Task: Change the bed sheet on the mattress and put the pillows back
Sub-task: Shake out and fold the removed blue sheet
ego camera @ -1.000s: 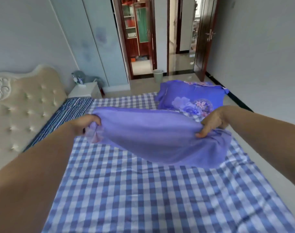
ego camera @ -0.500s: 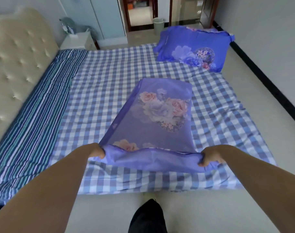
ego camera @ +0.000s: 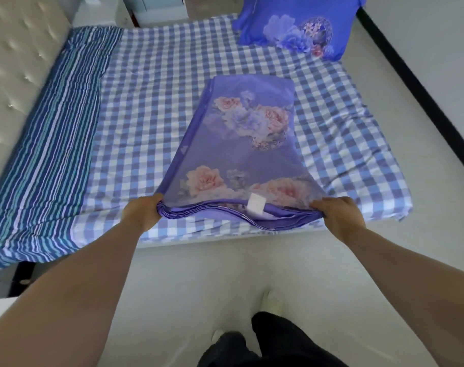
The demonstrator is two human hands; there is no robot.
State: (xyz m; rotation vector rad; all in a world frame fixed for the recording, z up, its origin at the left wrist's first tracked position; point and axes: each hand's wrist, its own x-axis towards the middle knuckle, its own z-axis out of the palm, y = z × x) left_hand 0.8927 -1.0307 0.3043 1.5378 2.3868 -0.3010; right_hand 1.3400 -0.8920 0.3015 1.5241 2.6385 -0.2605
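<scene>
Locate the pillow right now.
Head view, upper right: the pillow lies on the far right corner of the checked sheet, beyond the folded floral sheet.

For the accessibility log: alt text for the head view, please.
Left hand and right hand grip the near edge of a folded purple floral sheet lying on the checked bed sheet; a purple pillow sits at the far corner.

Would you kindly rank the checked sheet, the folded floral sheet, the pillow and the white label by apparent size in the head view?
1. checked sheet
2. folded floral sheet
3. pillow, though partly cropped and farther away, so unsure
4. white label
</scene>
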